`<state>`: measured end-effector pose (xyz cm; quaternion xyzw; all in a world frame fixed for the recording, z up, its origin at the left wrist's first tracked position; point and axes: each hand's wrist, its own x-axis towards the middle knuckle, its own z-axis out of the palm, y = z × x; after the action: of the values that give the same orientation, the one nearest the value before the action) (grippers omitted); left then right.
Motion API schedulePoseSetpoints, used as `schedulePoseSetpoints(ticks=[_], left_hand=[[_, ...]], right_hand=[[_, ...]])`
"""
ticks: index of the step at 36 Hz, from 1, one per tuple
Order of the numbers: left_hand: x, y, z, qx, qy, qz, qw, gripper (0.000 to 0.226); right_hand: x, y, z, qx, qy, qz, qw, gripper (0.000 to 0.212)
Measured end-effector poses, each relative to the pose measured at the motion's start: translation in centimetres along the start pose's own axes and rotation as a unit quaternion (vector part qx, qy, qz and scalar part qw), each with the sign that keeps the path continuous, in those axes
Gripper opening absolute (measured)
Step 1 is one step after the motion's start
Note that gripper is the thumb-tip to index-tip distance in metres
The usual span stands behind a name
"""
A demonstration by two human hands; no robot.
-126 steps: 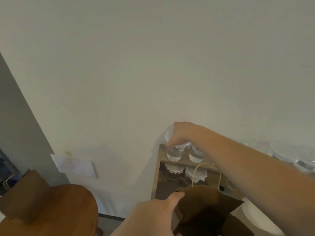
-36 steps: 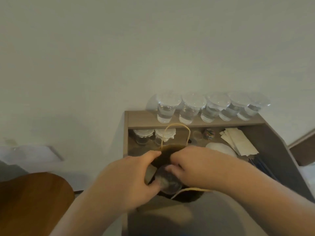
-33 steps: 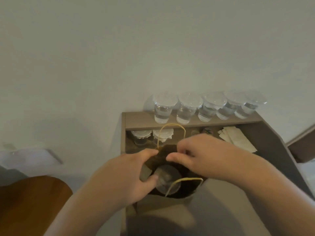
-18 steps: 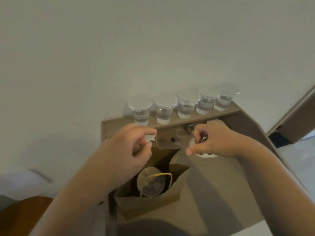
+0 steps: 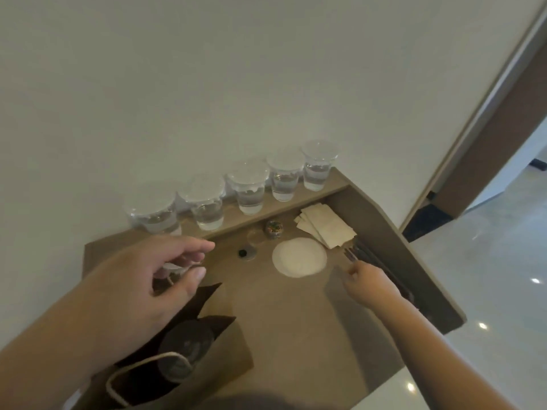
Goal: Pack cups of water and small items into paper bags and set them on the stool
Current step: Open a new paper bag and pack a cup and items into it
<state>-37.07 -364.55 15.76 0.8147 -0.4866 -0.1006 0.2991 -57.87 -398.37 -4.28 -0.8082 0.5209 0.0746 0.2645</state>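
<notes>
left hand [image 5: 142, 288] hovers, fingers [image 5: 195, 247] loosely curved; right hand [image 5: 368, 284] reaches forward, fingers curled.

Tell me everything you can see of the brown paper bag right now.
The brown paper bag stands upright on the tan wooden desk top, near its left edge, mouth open, rim creased into points. One pale cord handle loops over its near side. Inside sits a lidded clear plastic cup, seen from above. The left hand and forearm hide its left side; contact cannot be told.
</notes>
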Motion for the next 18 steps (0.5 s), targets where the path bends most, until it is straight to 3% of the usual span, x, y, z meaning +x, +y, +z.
schedulePoseSetpoints(ticks=[4, 18], left_hand=[[0.7, 0.8, 1.1, -0.002, -0.022, -0.016, 1.0, 0.048], [1.5, 2.0, 3.5, 0.029, -0.098, -0.044, 0.994, 0.049]], right_hand=[[1.8, 2.0, 1.2, -0.001, -0.011, 0.034, 0.999, 0.061], [7.5, 4.6, 2.8, -0.019, 0.065, 0.07, 0.995, 0.025]])
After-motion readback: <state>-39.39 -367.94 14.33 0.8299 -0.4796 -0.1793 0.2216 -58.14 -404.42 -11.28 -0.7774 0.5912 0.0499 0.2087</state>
